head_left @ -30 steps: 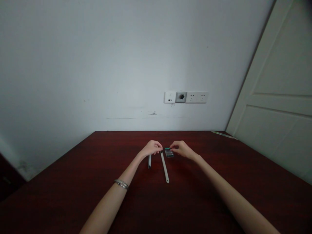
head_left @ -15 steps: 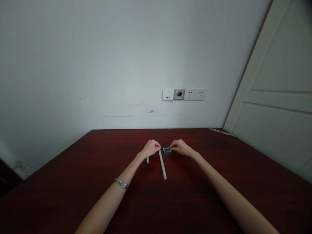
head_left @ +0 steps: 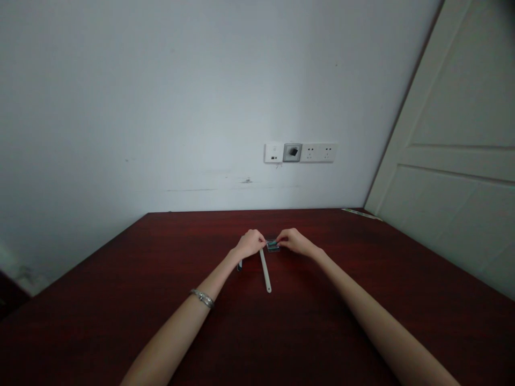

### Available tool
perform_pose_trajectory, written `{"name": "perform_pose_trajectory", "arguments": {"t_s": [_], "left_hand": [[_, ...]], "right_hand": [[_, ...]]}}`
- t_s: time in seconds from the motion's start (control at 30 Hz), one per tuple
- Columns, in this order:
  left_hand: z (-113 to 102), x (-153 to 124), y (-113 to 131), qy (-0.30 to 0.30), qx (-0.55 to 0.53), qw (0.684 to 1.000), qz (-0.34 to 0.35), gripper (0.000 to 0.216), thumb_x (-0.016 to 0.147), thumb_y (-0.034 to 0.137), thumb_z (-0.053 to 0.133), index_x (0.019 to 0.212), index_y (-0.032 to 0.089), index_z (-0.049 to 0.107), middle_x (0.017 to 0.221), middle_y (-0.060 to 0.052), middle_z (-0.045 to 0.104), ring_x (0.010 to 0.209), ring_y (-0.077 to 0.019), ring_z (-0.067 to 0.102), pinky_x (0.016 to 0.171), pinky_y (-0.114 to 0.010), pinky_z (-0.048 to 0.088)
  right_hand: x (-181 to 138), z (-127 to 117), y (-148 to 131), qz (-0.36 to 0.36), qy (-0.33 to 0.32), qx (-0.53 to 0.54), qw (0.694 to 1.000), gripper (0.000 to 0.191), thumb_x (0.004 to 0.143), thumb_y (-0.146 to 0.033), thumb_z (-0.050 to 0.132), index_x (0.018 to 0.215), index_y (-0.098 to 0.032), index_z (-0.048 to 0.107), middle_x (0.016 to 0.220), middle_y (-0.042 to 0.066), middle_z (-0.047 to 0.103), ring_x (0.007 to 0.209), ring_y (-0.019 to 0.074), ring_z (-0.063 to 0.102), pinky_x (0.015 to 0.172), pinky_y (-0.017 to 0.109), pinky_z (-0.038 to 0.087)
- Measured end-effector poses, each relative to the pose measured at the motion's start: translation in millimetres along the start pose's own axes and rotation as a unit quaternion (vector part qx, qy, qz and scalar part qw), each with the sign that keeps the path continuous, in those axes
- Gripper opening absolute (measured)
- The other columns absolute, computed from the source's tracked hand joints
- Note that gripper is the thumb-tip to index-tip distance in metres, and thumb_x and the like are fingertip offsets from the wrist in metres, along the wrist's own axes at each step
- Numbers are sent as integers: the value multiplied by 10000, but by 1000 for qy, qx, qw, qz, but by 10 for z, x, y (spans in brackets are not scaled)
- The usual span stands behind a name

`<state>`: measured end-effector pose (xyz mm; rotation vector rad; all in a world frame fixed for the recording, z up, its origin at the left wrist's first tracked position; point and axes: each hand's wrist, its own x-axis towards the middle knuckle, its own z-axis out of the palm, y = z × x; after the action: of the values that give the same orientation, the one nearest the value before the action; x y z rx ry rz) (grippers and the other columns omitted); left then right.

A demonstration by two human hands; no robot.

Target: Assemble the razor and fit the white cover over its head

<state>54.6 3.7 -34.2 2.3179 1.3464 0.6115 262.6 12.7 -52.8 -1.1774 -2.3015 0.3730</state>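
A small clear flat case [head_left: 272, 249] with dark greenish parts inside lies on the table between my hands. My left hand [head_left: 251, 243] has its thumb and fingers pinched at the case's left edge. From the other side, the fingertips of my right hand [head_left: 293, 240] are closed on the right edge. A long white handle [head_left: 265, 273] with a hole at its near end lies below my left fingertips; its far end is hidden by them. Partly covered by my left wrist is a thin white and black object [head_left: 240, 265] whose kind I cannot make out.
The dark red wooden table [head_left: 257, 332] reaches back to a white wall with a row of sockets [head_left: 317, 153]. A pale flat strip [head_left: 361, 214] lies at the back right corner, beside a white panelled door [head_left: 450, 161].
My left fingertips and the case have come together; a small gap lay between them before. My right hand has stayed at the case's right side. The whole view has shifted slightly.
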Motion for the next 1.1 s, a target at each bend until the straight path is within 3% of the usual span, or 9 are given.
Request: {"name": "perform_pose_trajectory", "arguments": {"t_s": [0.2, 0.53, 0.77, 1.1], "left_hand": [[3, 33, 47, -10, 47, 999, -4, 190, 709, 182, 529, 690, 169, 718, 642, -54, 644, 621, -149, 572, 597, -220, 376], [8, 70, 113, -30, 84, 995, -34, 182, 742, 260, 556, 768, 184, 720, 835, -96, 688, 781, -208, 624, 661, -259, 432], [20, 48, 150, -51, 130, 988, -61, 199, 762, 257, 539, 838, 215, 719, 886, -76, 691, 850, -199, 631, 728, -261, 457], [24, 69, 145, -52, 131, 988, -56, 202, 770, 242, 529, 824, 199, 719, 902, -82, 689, 839, -192, 632, 736, -260, 456]], "right_hand": [[-3, 23, 17, 8, -4, -6, 1000, 149, 740, -190, 598, 832, -192, 714, 841, 48, 684, 786, 167, 616, 745, 265, 445], [-9, 24, -22, 20, -5, -40, 999, 149, 760, -199, 582, 844, -206, 704, 873, 40, 677, 814, 166, 609, 745, 256, 438], [1, 34, -47, 38, -12, -77, 996, 159, 763, -202, 574, 861, -211, 700, 899, 42, 663, 831, 167, 599, 737, 251, 433], [-2, 22, -33, 28, -22, -45, 998, 149, 772, -210, 577, 837, -196, 710, 892, 55, 651, 828, 163, 591, 751, 249, 431]]}}
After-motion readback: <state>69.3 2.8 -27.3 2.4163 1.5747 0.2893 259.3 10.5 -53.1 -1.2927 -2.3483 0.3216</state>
